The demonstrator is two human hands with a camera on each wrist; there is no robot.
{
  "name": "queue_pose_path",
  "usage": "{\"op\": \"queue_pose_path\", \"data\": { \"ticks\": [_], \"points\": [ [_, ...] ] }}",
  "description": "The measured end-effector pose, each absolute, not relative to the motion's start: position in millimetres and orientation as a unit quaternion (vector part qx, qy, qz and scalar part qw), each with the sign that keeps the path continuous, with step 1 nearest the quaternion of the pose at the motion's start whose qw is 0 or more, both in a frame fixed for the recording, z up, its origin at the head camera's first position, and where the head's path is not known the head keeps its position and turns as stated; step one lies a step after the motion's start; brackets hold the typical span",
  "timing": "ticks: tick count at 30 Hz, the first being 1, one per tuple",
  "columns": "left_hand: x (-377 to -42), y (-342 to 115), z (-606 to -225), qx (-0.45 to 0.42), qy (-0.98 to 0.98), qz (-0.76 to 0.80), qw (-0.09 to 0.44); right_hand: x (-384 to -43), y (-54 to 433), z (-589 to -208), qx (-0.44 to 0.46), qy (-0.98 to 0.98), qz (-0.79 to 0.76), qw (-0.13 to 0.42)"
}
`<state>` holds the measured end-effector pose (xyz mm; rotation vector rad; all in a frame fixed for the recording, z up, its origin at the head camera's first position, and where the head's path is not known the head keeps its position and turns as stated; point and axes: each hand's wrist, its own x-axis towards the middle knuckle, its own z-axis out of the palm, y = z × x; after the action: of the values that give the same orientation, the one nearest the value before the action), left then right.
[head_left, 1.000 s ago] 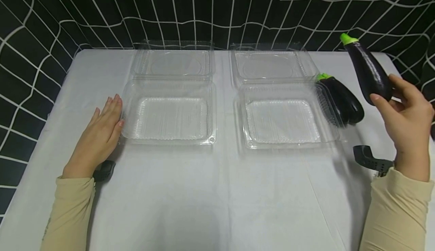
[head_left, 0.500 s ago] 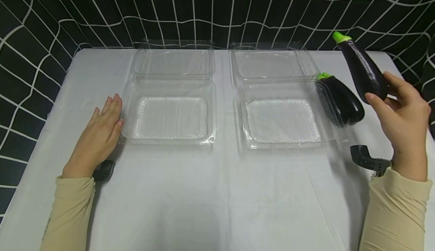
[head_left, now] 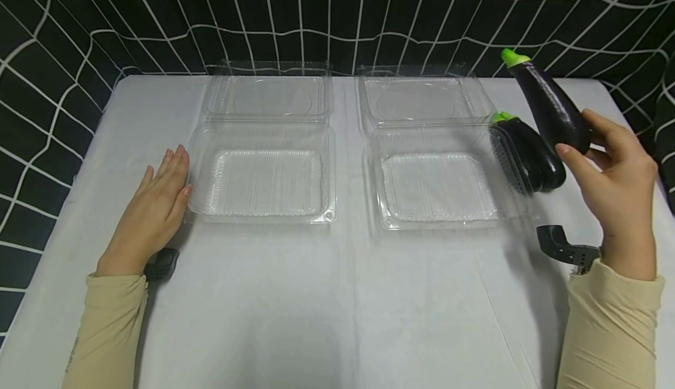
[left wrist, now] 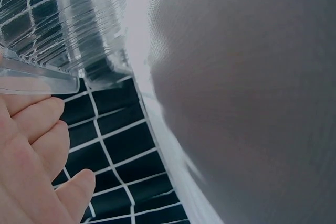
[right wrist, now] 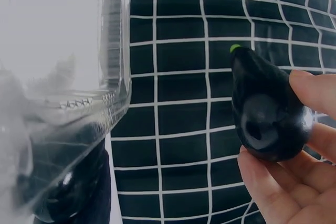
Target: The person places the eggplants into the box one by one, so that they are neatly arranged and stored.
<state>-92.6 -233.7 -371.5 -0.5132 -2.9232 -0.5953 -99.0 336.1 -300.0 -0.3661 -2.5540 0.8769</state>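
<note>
In the head view my right hand (head_left: 619,172) grips a dark purple eggplant (head_left: 548,105) by its thick lower end, holding it tilted above the table with its green cap up and to the left. The right wrist view shows the same eggplant (right wrist: 268,108) between thumb and fingers. More eggplant (head_left: 532,157) lies on the table just below it, partly behind the right clear container's side. My left hand (head_left: 150,213) lies with straight fingers against the left edge of the left clear plastic container (head_left: 263,219). In the left wrist view its fingers (left wrist: 47,124) touch the container's rim.
A second hinged clear container (head_left: 448,225) stands to the right of the first, its lid (head_left: 416,99) folded back like the left one's lid (head_left: 274,96). White cloth (head_left: 327,307) covers the table. Black fabric with a white grid (head_left: 316,20) surrounds the back and sides.
My right hand has moved to the left with the eggplant, which now hangs partly over the eggplant on the table. The left hand and both containers have stayed put.
</note>
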Motion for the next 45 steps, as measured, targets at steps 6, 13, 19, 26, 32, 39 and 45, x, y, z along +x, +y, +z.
{"op": "queue_pose_path", "data": {
  "ticks": [6,13,19,26,32,39,45],
  "points": [
    [-93,-234,-372,-0.167,-0.965,-0.194,0.06,-100,331,-299,-0.104,-0.918,0.316,0.215],
    [-93,-234,-372,-0.169,-0.964,-0.195,0.062,-100,328,-299,-0.083,-0.92,0.316,0.215],
    [-93,-235,-372,-0.169,-0.965,-0.193,0.06,-98,323,-300,-0.062,-0.919,0.321,0.222],
    [-93,-235,-372,-0.172,-0.965,-0.191,0.059,-96,319,-301,-0.052,-0.922,0.315,0.219],
    [-94,-235,-371,-0.171,-0.965,-0.188,0.059,-96,314,-300,-0.032,-0.92,0.319,0.225],
    [-93,-235,-372,-0.167,-0.965,-0.191,0.06,-95,307,-299,0.004,-0.913,0.339,0.228],
    [-93,-236,-372,-0.167,-0.966,-0.19,0.059,-94,300,-298,0.024,-0.914,0.338,0.225]
  ]
}}
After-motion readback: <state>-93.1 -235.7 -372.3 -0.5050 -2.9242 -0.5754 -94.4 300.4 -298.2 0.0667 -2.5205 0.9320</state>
